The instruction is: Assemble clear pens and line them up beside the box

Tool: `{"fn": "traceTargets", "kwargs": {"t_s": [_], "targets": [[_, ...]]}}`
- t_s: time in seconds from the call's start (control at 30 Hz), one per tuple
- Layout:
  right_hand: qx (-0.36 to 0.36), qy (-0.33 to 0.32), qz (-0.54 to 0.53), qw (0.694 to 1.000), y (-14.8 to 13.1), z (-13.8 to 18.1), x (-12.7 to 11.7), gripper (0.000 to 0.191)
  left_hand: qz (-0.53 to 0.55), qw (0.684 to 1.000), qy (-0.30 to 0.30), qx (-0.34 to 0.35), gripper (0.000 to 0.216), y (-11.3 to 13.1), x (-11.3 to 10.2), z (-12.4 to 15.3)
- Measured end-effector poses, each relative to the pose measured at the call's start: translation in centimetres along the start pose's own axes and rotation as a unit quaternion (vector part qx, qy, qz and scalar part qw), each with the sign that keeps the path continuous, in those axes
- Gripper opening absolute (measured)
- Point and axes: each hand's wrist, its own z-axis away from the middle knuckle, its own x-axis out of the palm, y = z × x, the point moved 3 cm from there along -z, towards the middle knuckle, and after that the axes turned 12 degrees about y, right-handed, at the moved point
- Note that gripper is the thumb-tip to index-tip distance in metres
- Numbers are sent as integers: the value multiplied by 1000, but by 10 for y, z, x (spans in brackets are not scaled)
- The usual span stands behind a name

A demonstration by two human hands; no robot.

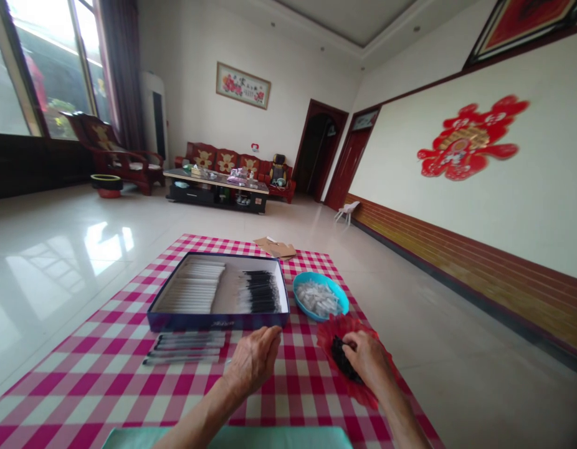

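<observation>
My left hand (253, 362) hangs curled just in front of the near edge of a dark blue box (218, 321), and whatever its fingers may hold is hidden. The box holds white pen barrels (190, 287) on its left side and black-tipped pen refills (259, 292) on its right. My right hand (366, 358) pinches into a heap of small black parts (344, 358) lying on a red plastic sheet (358, 330). Beside that sheet, a blue bowl (320, 296) holds small clear parts (318, 298). Several assembled pens (183, 348) lie left of my left hand.
Everything rests on a pink-and-white checked cloth (298, 399) spread on a glossy tiled floor (68, 249). Flattened cardboard (275, 247) lies at the cloth's far edge, and a pale green sheet (227, 438) lies at its near edge. A low table (217, 190) and wooden sofa (227, 159) stand far off.
</observation>
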Motion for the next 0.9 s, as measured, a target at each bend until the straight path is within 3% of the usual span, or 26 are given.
{"fn": "traceTargets", "kwargs": {"t_s": [0.13, 0.23, 0.33, 0.47, 0.67, 0.9], "targets": [[37, 51, -16, 998, -5, -1, -7, 12, 28, 998, 49, 23, 23, -2, 2, 2], [57, 92, -144, 984, -30, 2, -14, 14, 35, 998, 39, 17, 19, -2, 3, 2], [27, 65, -287, 955, -71, 11, -13, 20, 41, 999, 32, 17, 17, 0, 2, 2], [6, 22, -397, 917, -112, 26, 4, 24, 48, 998, 29, 32, 16, 1, 1, 4], [47, 3, -456, 889, -115, 41, 37, 27, 43, 998, 13, 43, 19, 2, 5, 8], [83, 20, -477, 875, -116, 43, 41, 26, 27, 998, -21, 50, 16, 0, 10, 10]]}}
